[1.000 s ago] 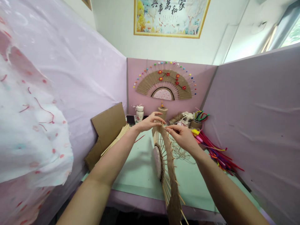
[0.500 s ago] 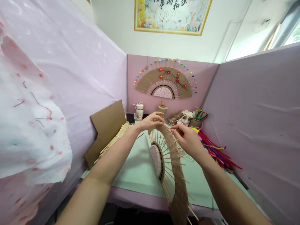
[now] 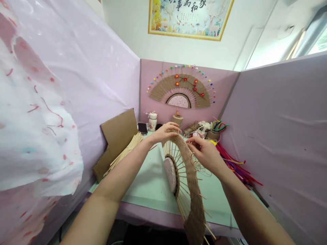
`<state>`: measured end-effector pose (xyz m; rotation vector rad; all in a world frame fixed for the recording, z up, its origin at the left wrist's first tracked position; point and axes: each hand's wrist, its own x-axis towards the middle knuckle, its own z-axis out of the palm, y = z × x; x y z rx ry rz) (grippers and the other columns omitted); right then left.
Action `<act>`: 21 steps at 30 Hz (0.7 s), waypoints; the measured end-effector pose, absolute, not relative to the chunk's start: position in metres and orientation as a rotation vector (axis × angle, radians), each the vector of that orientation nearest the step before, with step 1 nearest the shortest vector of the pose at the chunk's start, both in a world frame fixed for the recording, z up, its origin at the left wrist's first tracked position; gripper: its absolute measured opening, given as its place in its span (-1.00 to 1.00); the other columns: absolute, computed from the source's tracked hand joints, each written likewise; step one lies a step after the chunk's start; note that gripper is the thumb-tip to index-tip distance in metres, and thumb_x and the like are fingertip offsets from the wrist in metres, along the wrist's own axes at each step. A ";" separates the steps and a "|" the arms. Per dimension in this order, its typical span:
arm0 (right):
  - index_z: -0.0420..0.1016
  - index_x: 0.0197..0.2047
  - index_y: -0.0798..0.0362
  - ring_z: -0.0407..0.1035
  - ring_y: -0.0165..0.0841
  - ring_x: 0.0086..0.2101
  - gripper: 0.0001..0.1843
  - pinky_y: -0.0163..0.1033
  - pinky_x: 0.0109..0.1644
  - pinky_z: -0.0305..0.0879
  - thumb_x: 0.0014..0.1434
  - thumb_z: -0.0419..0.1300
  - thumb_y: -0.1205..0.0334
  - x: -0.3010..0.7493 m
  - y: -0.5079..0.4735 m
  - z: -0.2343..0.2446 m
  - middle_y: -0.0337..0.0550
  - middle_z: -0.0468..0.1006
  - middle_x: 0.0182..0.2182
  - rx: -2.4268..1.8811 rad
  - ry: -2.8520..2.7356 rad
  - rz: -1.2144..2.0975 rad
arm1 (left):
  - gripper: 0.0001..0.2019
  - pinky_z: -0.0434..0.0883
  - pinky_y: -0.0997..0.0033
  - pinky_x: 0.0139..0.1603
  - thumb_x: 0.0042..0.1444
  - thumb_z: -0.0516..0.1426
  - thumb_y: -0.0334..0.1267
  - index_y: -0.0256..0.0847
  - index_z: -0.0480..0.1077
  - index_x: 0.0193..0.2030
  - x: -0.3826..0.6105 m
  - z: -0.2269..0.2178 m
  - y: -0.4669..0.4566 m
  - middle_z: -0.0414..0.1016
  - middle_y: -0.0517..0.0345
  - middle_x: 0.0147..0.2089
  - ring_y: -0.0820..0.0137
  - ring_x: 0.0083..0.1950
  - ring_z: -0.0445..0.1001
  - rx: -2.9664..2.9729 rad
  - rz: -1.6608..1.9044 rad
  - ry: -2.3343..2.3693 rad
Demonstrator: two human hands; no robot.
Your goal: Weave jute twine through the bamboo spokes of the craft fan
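Pale wall (image 3: 122, 37) up top in the head view, framed picture (image 3: 189, 20) with deer and writing on it. Below it, a pink back panel (image 3: 146, 69) carries a finished-looking fan (image 3: 166, 86): brown band, red flowers, coloured beads on the stick ends. Side walls draped in pale purple sheet (image 3: 107, 75); spotted cloth (image 3: 53, 149) hangs at far left.

Table (image 3: 146, 194) has a light green top. Work fan (image 3: 192, 177) stands tilted on edge over its middle, near end passing the front edge of the table and running out at the bottom. Brown woven band, bare sticks poking out along the outer side, spotted half-round base (image 3: 170, 173) facing left.

Left hand (image 3: 167, 132) is at the fan's far top end, fingers bent over the band, thumb against it: gripping. Right hand (image 3: 205, 151) is just beside it at the outer edge, thumb and forefinger drawn together in a pinch; too small to tell what's between them.

Left of table: cardboard (image 3: 122, 131) leaning on the sheet, bundle of thin sticks (image 3: 127, 151) against it. Back row: white jar (image 3: 152, 121), twine spool (image 3: 177, 119), tub (image 3: 213, 135) of fuzzy wires. Right: pile of coloured fuzzy wires (image 3: 236, 170). Loose twine (image 3: 204, 169) lies behind the fan, partly hidden.
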<state>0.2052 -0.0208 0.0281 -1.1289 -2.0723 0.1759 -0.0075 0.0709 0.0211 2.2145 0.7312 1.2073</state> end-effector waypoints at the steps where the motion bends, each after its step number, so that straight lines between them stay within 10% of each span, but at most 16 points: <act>1: 0.51 -0.29 0.06 0.26 -0.40 -0.55 -0.78 -0.31 -0.42 0.10 0.19 0.07 0.18 0.204 -0.021 0.029 -0.27 0.43 -0.61 -1.121 -2.076 0.176 | -0.76 0.24 0.16 0.19 0.06 0.21 -0.30 -0.18 0.53 -0.10 -0.007 0.022 0.068 0.41 -0.05 0.08 0.19 0.15 0.34 2.237 1.252 0.748; 11: 0.54 -0.26 0.08 0.25 -0.42 -0.55 -0.76 -0.31 -0.41 0.11 0.20 0.08 0.17 0.200 -0.022 0.031 -0.27 0.42 -0.60 -1.096 -2.094 0.189 | -0.58 0.38 0.45 -0.39 0.13 0.11 -0.34 -0.25 0.28 0.16 0.001 0.034 0.028 0.49 -0.05 -0.02 0.53 -0.42 0.41 2.003 0.915 0.595; 21: 0.46 -0.23 0.03 0.42 -0.35 -0.46 -0.81 -0.29 -0.39 0.26 0.19 0.12 0.11 0.224 -0.024 0.023 -0.19 0.56 -0.47 -1.137 -2.116 0.397 | -0.78 0.41 0.44 -0.35 0.01 0.25 -0.28 -0.31 0.42 -0.20 0.004 0.036 0.027 0.46 0.18 -0.33 0.53 -0.44 0.44 1.872 0.914 0.583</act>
